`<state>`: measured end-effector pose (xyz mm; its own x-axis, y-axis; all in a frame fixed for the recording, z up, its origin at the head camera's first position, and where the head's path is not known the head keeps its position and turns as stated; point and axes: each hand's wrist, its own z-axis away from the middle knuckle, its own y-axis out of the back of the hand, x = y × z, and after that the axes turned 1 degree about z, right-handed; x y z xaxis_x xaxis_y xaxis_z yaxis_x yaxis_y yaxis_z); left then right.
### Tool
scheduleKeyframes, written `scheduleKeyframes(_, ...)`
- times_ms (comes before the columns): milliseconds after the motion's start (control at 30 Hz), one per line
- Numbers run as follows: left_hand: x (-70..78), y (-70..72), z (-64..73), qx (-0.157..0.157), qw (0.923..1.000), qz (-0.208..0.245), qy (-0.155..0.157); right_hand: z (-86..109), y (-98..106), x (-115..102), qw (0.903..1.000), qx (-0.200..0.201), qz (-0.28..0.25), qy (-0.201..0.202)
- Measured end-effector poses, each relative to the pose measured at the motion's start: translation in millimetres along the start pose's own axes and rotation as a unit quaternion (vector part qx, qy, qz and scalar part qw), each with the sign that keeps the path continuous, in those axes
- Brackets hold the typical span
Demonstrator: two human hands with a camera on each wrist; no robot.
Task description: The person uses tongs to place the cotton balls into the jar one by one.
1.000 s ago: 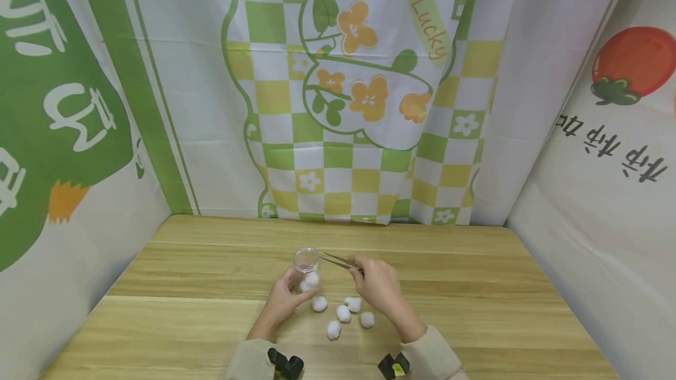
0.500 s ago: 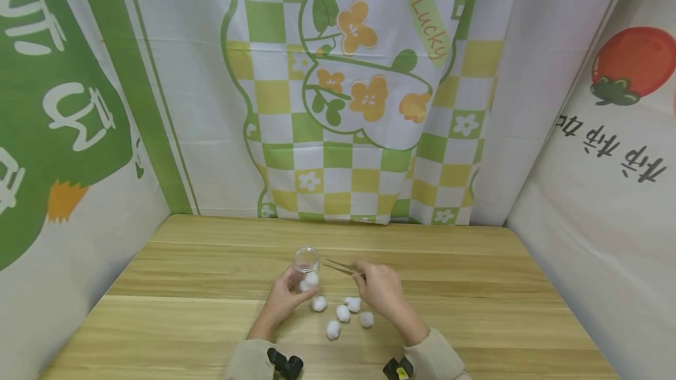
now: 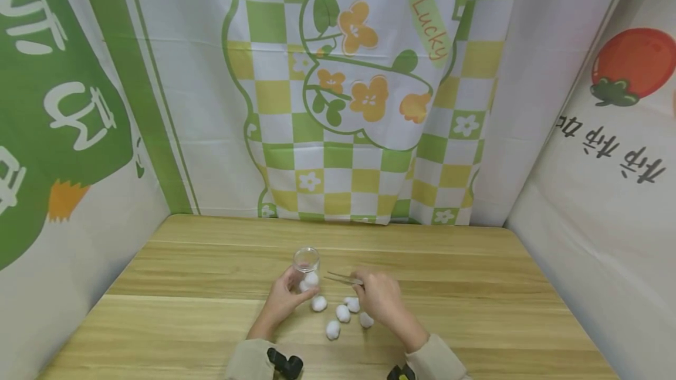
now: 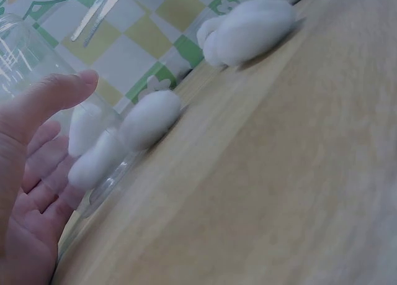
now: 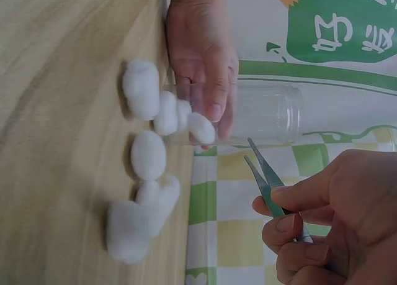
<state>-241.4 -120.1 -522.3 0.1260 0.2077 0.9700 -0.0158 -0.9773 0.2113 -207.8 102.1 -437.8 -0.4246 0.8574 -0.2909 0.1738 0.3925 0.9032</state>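
My left hand (image 3: 282,299) grips a clear jar (image 3: 306,260) that stands upright on the wooden table, thumb on the near side. No lid covers its mouth. Several white cotton balls (image 5: 201,128) lie in the bottom of it. To the right, my right hand (image 3: 381,298) pinches metal tweezers (image 5: 268,185) between thumb and fingers. Their tips are apart, with nothing between them, and point left at the jar from a short distance. Below the tweezers, several loose cotton balls (image 3: 343,313) lie on the table; one cotton ball (image 3: 319,304) sits close beside the jar.
The wooden table (image 3: 211,274) reaches back to a green and white checked curtain (image 3: 338,169). Printed cloth walls stand on the left and right sides. A black wrist camera (image 3: 285,363) sits at my left sleeve.
My right hand with the tweezers has lowered from the jar's mouth toward the loose cotton balls, moving slightly nearer to me. The left hand and the jar have stayed in place.
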Motion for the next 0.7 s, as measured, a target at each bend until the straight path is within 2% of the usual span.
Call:
scheduleKeyframes(200, 0.1, 0.3, 0.0, -0.003, 1.0, -0.003, 0.001, 3.8, -7.3, 1.5, 0.9993, -0.036, -0.009, -0.006)
scheduleKeyframes(433, -1.2, -0.3, 0.2, -0.003, 1.0, -0.008, 0.0, 8.9, -11.7, 0.6, 0.9988, -0.046, 0.011, -0.01)
scheduleKeyframes(700, -1.7, -0.6, -0.5, 0.0, 1.0, -0.006, -0.001, 11.2, -17.1, 1.8, 0.9982, -0.058, 0.01, -0.003)
